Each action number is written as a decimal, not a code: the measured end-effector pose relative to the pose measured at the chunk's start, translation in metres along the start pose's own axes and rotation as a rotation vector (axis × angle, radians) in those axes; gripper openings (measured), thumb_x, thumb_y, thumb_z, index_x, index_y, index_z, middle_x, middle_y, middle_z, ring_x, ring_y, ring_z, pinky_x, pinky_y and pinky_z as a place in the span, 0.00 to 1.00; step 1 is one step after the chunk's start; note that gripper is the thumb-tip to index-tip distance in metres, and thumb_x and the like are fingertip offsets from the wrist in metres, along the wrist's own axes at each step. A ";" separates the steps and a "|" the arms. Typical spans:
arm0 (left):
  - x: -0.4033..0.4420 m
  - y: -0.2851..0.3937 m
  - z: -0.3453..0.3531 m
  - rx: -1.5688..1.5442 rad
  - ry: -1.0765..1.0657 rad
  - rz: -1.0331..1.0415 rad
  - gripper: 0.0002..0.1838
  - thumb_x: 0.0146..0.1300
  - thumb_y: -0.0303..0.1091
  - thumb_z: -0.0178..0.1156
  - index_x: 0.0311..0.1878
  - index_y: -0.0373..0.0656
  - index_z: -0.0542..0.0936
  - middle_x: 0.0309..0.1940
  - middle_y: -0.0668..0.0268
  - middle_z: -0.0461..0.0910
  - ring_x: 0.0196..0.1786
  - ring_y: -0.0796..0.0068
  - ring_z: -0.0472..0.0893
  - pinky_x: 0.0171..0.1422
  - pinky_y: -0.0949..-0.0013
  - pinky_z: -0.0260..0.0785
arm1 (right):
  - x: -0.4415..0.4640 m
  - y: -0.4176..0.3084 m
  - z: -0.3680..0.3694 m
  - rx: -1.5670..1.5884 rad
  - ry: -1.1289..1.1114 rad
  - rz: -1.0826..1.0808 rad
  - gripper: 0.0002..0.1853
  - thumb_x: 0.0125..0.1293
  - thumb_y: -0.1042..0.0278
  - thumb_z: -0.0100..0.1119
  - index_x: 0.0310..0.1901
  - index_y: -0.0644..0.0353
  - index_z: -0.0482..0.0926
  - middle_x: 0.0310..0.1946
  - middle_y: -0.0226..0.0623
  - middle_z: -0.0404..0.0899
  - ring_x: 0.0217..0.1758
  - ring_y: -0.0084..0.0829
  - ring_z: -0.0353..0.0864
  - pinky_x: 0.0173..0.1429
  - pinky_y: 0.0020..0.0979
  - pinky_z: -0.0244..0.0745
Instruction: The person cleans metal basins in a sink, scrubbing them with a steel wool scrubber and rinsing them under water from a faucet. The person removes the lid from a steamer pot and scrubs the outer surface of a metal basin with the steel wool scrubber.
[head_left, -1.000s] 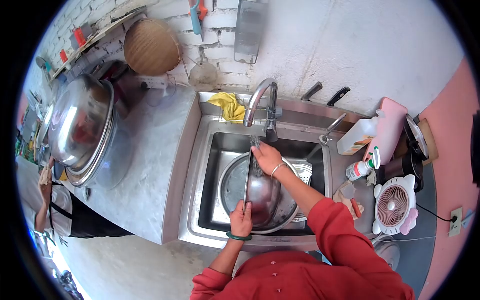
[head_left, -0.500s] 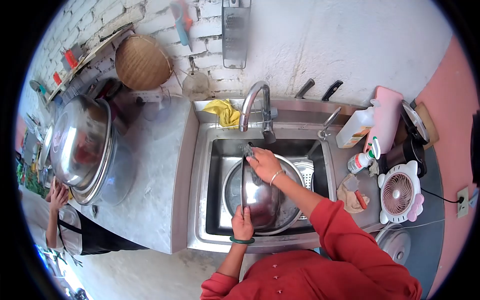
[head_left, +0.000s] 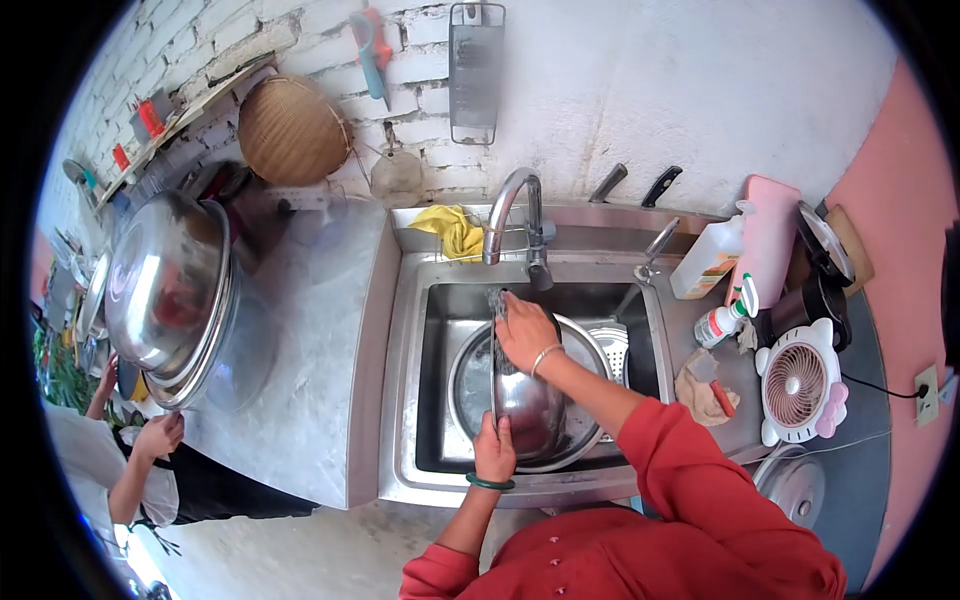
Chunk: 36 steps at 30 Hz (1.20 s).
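Observation:
Over the sink (head_left: 652, 330), a steel bowl (head_left: 532, 412) is tilted on its side, its rim facing left. My left hand (head_left: 495, 450), with a green bangle at the wrist, grips the rim at its near end. Against the bowl's far side my right hand (head_left: 525, 332) presses a grey scrubber (head_left: 497, 300), which shows partly past the fingers. Beneath the bowl lies a wide round metal basin (head_left: 470, 385) in the sink. The curved faucet (head_left: 512, 200) stands just beyond my right hand.
Large steel bowls (head_left: 165, 285) are stacked on the left counter (head_left: 300, 400), with another person's hands (head_left: 160, 435) beside them. A yellow cloth (head_left: 452, 232) is behind the sink. Right of it stand a white jug (head_left: 708, 258), a spray bottle (head_left: 722, 322) and a fan (head_left: 797, 388).
My right hand and the scrubber have shifted along the bowl, and the fingers now lie flatter on it. The other person's hands have moved down and apart at the stacked bowls.

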<state>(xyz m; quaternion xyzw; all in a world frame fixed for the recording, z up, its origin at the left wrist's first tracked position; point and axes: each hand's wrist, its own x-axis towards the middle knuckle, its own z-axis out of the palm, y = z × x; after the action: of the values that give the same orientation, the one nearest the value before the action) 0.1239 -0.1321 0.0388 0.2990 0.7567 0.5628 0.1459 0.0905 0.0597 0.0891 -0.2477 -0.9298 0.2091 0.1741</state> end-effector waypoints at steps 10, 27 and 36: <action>-0.004 -0.005 -0.006 0.001 -0.066 0.018 0.08 0.67 0.34 0.45 0.42 0.40 0.67 0.25 0.44 0.74 0.31 0.37 0.73 0.31 0.48 0.62 | 0.032 0.014 0.008 0.020 -0.221 0.149 0.22 0.61 0.61 0.39 0.42 0.73 0.75 0.44 0.56 0.76 0.48 0.48 0.75 0.55 0.40 0.67; -0.005 -0.013 -0.012 0.001 0.094 -0.048 0.13 0.68 0.38 0.44 0.40 0.35 0.70 0.25 0.52 0.74 0.27 0.56 0.75 0.33 0.61 0.65 | -0.016 0.050 -0.001 0.430 -0.008 0.314 0.17 0.66 0.57 0.41 0.40 0.65 0.73 0.44 0.53 0.74 0.46 0.51 0.72 0.50 0.41 0.66; -0.002 -0.034 -0.020 0.027 0.148 -0.126 0.17 0.69 0.40 0.42 0.45 0.34 0.72 0.29 0.57 0.76 0.31 0.65 0.75 0.37 0.65 0.67 | -0.142 -0.014 0.004 0.075 0.099 -0.465 0.31 0.42 0.67 0.58 0.55 0.52 0.73 0.62 0.39 0.64 0.67 0.41 0.58 0.69 0.44 0.48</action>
<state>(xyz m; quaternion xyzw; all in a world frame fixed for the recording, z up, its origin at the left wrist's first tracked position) 0.1043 -0.1546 0.0134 0.2102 0.7902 0.5629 0.1207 0.1991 -0.0280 0.0608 -0.0304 -0.9438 0.1852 0.2721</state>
